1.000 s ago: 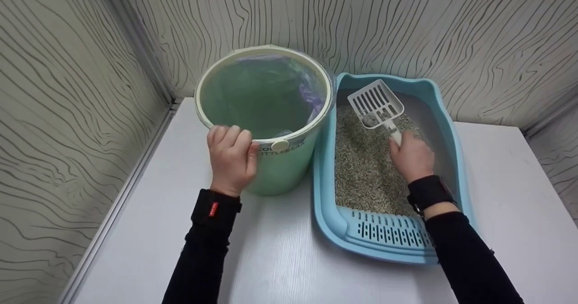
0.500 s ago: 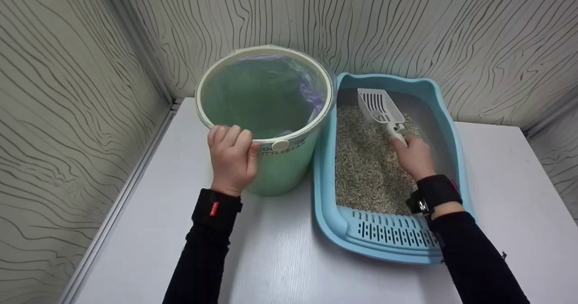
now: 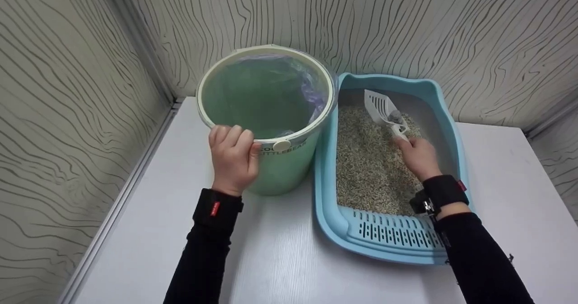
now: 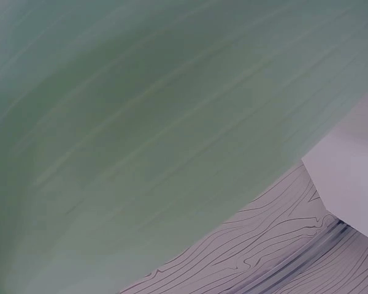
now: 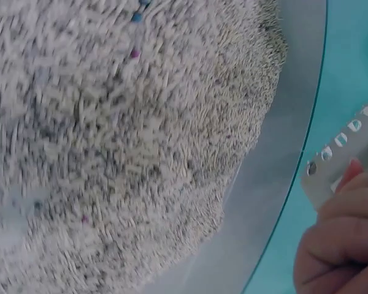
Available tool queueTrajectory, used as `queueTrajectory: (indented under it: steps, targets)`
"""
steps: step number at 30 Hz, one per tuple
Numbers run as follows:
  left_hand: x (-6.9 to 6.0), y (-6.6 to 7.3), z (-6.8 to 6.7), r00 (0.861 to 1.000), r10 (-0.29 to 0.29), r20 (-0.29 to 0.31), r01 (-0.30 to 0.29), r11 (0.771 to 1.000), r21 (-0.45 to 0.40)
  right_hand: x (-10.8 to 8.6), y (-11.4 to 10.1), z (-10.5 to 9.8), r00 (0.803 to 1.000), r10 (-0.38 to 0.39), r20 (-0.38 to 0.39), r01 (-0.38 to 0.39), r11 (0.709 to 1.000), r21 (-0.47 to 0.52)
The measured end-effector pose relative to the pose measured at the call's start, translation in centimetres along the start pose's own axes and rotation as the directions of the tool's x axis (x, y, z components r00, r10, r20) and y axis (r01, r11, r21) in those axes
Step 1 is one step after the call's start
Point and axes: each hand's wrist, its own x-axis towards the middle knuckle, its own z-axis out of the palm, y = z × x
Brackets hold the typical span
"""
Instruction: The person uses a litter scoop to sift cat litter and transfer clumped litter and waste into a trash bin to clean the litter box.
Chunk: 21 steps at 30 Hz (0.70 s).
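Observation:
My left hand [image 3: 232, 161] grips the near rim of a pale green trash can [image 3: 282, 173], fingers curled over the edge; a clear purplish bag [image 3: 311, 94] lines it. In the left wrist view the can's green side [image 4: 172, 135] fills most of the picture, and the hand is out of sight. My right hand [image 3: 420, 157] holds a white slotted litter scoop [image 3: 379, 106] by its handle, above the litter [image 3: 368, 173] in a blue litter box [image 3: 326, 195]. A grey clump [image 3: 396, 115] sits in the scoop near its handle end. The right wrist view shows the curled fingers [image 5: 346, 239] and part of the scoop [image 5: 331, 162].
Can and litter box stand side by side on a white table [image 3: 280, 259]. A wood-grain patterned wall [image 3: 293, 15] rises close behind them, and another panel [image 3: 58, 128] bounds the left side. The box has a slotted step [image 3: 393, 231] at its near end.
My right hand has shifted slightly right and nearer to me, and the scoop has turned from lying broad side up to a steeper tilt. The left hand stays on the rim.

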Motion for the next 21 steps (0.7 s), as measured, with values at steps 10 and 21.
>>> queueTrajectory:
  steps: [10,21]
  targets:
    - [0.05,0.01,-0.01,1.0,0.004,-0.006,-0.004,1.0,-0.002,-0.28,-0.36,-0.41,0.979,-0.026,-0.204,0.015,0.998,-0.053]
    - [-0.06,0.01,0.04,1.0,0.005,-0.013,-0.005,1.0,-0.003,-0.8,-0.79,-0.39,0.961,-0.079,-0.266,0.048,0.991,-0.121]
